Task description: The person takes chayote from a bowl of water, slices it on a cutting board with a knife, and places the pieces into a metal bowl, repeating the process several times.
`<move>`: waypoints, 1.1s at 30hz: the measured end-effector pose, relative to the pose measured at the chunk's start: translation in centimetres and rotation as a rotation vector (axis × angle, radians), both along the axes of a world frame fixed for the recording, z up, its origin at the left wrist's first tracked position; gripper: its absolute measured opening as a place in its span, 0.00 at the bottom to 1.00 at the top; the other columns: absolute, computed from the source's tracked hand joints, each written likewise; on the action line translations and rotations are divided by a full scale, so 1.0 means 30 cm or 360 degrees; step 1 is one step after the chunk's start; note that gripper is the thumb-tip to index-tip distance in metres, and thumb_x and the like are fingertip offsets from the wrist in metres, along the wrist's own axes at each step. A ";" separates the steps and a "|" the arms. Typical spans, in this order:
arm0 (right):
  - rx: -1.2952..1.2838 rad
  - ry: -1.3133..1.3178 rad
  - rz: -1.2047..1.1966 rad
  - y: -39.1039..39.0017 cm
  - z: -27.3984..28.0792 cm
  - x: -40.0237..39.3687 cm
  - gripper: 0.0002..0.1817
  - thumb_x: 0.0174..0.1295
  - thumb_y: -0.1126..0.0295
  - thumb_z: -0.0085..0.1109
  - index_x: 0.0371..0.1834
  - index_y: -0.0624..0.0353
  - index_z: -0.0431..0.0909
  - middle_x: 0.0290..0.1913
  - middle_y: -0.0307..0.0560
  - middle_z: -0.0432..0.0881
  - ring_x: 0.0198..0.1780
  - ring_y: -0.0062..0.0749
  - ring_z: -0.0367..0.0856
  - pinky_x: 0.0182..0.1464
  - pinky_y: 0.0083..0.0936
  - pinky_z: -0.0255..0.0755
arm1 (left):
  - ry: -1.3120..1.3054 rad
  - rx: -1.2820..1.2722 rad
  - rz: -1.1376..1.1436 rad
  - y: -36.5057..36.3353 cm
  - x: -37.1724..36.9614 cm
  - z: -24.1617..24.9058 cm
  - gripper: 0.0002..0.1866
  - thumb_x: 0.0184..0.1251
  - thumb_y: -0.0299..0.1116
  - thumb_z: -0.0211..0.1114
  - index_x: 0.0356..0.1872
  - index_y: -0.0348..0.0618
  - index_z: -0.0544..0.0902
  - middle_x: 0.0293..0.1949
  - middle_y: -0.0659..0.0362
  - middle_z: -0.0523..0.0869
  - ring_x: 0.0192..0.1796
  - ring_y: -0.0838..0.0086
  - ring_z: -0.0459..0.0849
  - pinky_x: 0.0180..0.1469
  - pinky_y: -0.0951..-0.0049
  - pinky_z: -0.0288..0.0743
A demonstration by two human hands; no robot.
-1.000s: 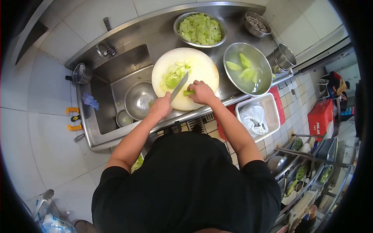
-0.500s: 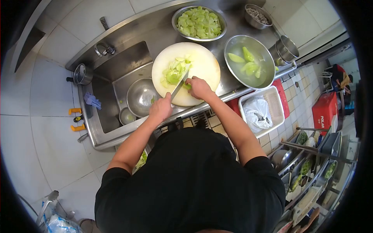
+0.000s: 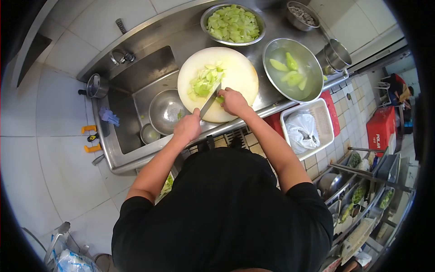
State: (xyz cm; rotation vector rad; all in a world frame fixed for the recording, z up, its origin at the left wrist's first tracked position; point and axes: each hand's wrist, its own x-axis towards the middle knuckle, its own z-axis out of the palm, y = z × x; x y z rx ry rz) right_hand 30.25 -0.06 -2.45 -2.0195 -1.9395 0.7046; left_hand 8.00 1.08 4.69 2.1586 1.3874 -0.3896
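My left hand (image 3: pixel 188 127) is closed around the handle of a kitchen knife (image 3: pixel 209 102), its blade pointing up and away over the round white cutting board (image 3: pixel 242 72). With bent fingers, my right hand (image 3: pixel 234 102) presses a pale green vegetable piece (image 3: pixel 220 99) against the board, close beside the blade. Only a small part of that piece shows under the fingertips. Left of the blade lies a loose pile of pale green slices (image 3: pixel 205 84).
Behind the board stands a bowl of cut slices (image 3: pixel 233 25). To the right, a metal basin (image 3: pixel 276 84) holds larger pieces in water. A sink (image 3: pixel 127 131) with a metal bowl (image 3: pixel 168 111) lies left. A white basket (image 3: pixel 324 118) with a plastic bag sits below the counter's edge.
Both hands stay nearly in place, knife and vegetable piece still held. The blade tip sits slightly lower against the slices. The whole view has shifted a little.
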 end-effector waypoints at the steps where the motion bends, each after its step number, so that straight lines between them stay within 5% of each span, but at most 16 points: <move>1: 0.0021 0.0005 0.0004 0.003 -0.004 0.000 0.20 0.57 0.70 0.73 0.54 0.56 0.83 0.50 0.54 0.84 0.53 0.54 0.85 0.58 0.43 0.79 | -0.0028 0.0025 0.0002 -0.002 -0.002 0.017 0.13 0.71 0.29 0.55 0.54 0.40 0.74 0.41 0.37 0.89 0.47 0.40 0.89 0.50 0.41 0.80; 12: 0.0055 0.0027 0.0010 -0.022 -0.007 0.010 0.19 0.52 0.79 0.62 0.50 0.61 0.83 0.50 0.58 0.83 0.52 0.55 0.86 0.57 0.43 0.80 | 0.0019 0.0019 -0.0038 -0.030 0.005 -0.002 0.12 0.71 0.28 0.55 0.54 0.41 0.75 0.42 0.37 0.89 0.47 0.41 0.89 0.49 0.41 0.80; 33: 0.0189 0.0115 -0.0016 -0.051 -0.048 0.034 0.13 0.50 0.81 0.63 0.41 0.61 0.83 0.45 0.56 0.84 0.49 0.55 0.85 0.54 0.43 0.81 | 0.0001 -0.0035 -0.0067 -0.045 0.038 -0.009 0.11 0.76 0.32 0.54 0.54 0.42 0.74 0.41 0.37 0.89 0.49 0.40 0.88 0.52 0.41 0.79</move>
